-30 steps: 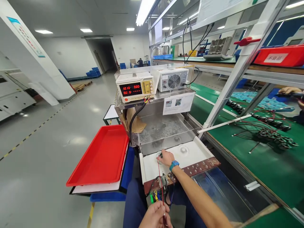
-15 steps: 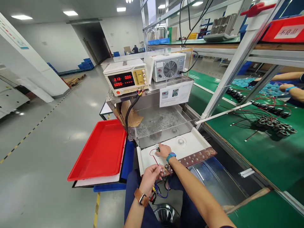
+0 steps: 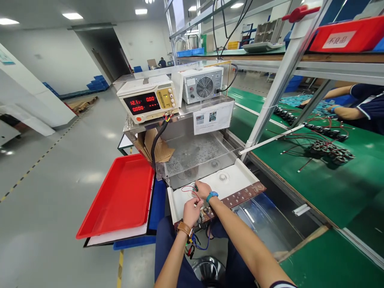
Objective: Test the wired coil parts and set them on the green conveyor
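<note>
Up comes the left hand (image 3: 191, 212), from low by the lap a second ago to just beside the right hand (image 3: 203, 190), and the red wire (image 3: 186, 187), stretched straight back then, now bends into a loop! Biggest of all, the green workbench (image 3: 318, 192) fills the right side, clusters of black parts (image 3: 331, 152) lying on it. Over on the left sits the red tray (image 3: 120, 196). Between them, at the person's knees, is the white bed (image 3: 240, 172), and beyond it the power supply (image 3: 150, 100) glows with red digits. Along the white bed's near edge runs the brown strip (image 3: 240, 197), dotted with studs. Now the hands: the right one has its fingertips closed on a small dark part (image 3: 196, 187) at the white bed's left end; whether that part touches the surface, I can't tell. Slightest of all, the red wire loops left and back into the left hand's pinched fingertips.
</note>
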{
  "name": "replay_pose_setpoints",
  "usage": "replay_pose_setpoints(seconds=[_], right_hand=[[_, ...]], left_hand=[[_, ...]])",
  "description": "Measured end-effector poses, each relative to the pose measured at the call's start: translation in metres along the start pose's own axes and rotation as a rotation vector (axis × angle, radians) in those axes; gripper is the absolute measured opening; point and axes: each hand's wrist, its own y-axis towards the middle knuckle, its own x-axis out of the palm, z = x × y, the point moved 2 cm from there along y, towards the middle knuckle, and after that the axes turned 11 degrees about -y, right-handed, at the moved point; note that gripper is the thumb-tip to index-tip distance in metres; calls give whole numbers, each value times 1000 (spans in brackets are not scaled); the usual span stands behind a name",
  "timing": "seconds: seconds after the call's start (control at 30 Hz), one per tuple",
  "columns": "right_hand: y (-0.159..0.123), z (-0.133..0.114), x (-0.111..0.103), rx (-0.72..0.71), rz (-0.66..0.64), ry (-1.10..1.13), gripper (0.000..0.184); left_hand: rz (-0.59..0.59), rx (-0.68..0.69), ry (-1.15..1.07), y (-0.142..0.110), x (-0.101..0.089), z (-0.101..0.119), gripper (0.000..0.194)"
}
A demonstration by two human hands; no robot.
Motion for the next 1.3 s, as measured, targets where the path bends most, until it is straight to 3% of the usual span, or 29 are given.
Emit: replay_pose_setpoints(seconds=[0.33,0.73,1.3], right_hand=[[3,2,6,20,-20,15,34],[-1,-4,-5,-20,-42,-50,33],[0,-6,-6,63,-57,-106,40]], left_hand=[[25,-9,198,-1,9,-17,25],[8,-36,217,0,9,-14,25],[10,-62,219,-1,10,-12,27]])
